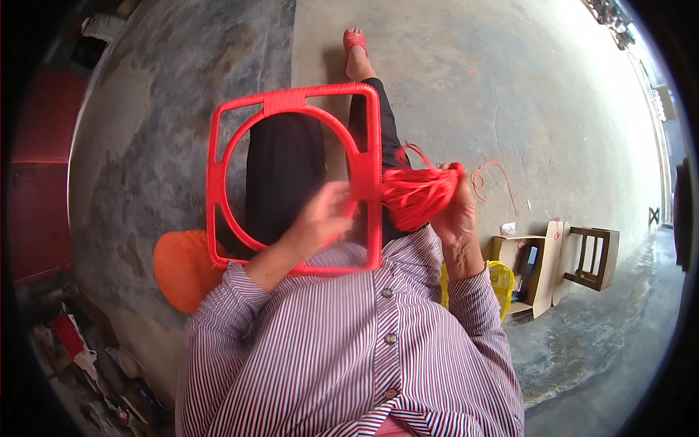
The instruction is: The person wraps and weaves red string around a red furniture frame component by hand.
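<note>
While the person sits with one leg stretched out over the concrete floor [473, 87], the red frame [294, 178] stands tilted on the lap, its lower edge against the striped shirt [349, 349]. Probably it rests there so that both hands are free for the cord and do not need to carry its weight. It is a square plastic frame with rounded corners and a round ring inside; a short part of its top bar is already wrapped with red cord.

The left hand [322, 217] lies behind the openings of the frame, close to the right upright bar. Its fingers are curled there, and I think they pinch the cord against the bar, but the bar hides the fingertips, so I cannot tell for sure what this grip holds.

The right hand [455, 215] is just outside the same bar, clenched around a thick bundle of red cord [419, 193]. The bundle stretches from the fist to the bar, so it seems to be kept tight. Some loose loops of cord [495, 182] fall to the floor beside the leg.

An orange stool seat [182, 266] shows at the left side of the body. At the right side there are a yellow basket [502, 280], an open cardboard box [535, 269] and a small wooden stool [593, 255] lying on its side, all well apart from the hands.
</note>
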{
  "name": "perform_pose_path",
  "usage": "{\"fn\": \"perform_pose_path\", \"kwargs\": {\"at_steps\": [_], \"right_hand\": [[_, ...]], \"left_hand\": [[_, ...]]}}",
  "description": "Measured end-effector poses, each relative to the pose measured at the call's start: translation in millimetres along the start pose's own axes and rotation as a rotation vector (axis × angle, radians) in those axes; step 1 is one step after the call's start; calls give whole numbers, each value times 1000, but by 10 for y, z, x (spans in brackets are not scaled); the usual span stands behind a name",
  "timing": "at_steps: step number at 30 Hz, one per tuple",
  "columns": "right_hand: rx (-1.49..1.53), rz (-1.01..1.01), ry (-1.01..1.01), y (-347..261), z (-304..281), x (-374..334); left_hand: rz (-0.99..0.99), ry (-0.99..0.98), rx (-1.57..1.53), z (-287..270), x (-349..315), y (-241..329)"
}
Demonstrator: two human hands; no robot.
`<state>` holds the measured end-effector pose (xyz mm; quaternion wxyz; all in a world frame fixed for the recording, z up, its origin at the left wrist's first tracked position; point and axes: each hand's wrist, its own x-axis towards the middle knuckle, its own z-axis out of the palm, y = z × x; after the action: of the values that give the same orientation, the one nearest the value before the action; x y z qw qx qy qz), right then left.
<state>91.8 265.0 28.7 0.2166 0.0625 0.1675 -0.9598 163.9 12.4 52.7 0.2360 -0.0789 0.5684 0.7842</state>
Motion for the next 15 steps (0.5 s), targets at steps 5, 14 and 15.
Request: {"fn": "perform_pose_path", "kwargs": {"at_steps": [5,14,15], "right_hand": [[94,-240,-120,-213,-41,2],[-17,-384,5,-806,13,-153],[-233,-241,23,-727,-72,-180]], "left_hand": [[-45,-47,-24,19,20,52],[-71,-42,-39,8,61,-43],[-85,-31,-5,33,72,-32]]}}
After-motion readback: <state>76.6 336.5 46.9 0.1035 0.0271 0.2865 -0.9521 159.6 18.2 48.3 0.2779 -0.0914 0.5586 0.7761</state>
